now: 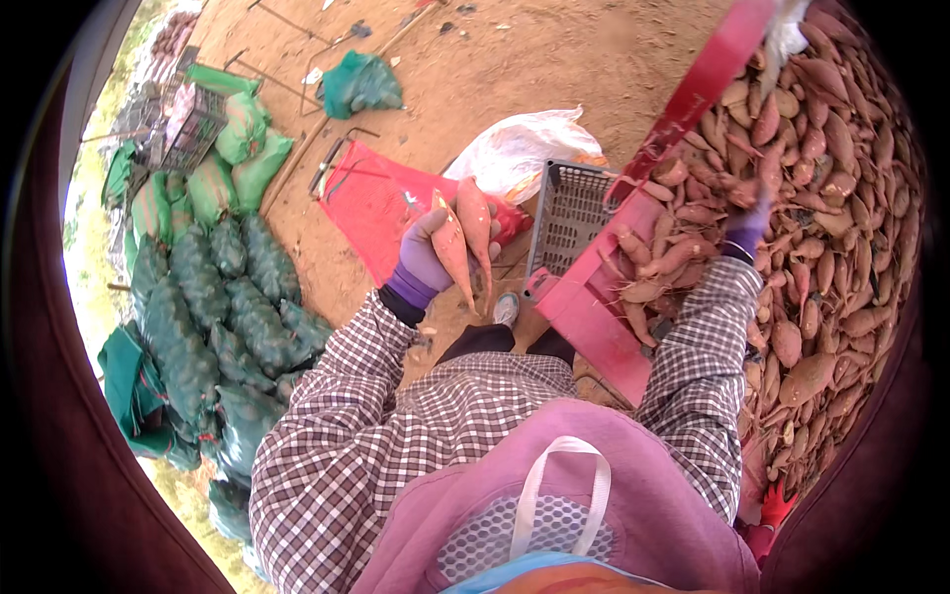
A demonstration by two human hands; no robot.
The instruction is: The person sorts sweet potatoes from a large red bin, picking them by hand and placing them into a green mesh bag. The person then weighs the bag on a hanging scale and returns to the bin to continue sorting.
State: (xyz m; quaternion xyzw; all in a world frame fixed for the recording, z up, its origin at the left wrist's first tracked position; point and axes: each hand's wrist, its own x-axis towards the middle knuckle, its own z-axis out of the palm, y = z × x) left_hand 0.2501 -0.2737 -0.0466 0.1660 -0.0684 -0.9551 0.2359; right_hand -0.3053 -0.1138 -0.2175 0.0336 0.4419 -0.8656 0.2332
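In my purple-gloved left hand (424, 259) I hold two reddish sweet potatoes side by side, one (451, 246) nearer the palm and one (476, 230) towards the fingertips. Their thin ends point down, over the red mesh bag. My right hand (749, 224), gloved too, reaches into the large heap of sweet potatoes (807, 371) on the right. Motion smears its fingers, so I cannot make out whether they grip anything. More sweet potatoes (661, 259) lie at the heap's near corner, by the pink-red metal panel (599, 322).
A red mesh bag (371, 213), a white sack (520, 148) and a grey plastic crate (569, 220) are in front of me. Filled green mesh sacks (252, 322) crowd the left. A red bar (703, 84) slants along the heap. Another person's red-gloved hand (777, 505) shows lower right.
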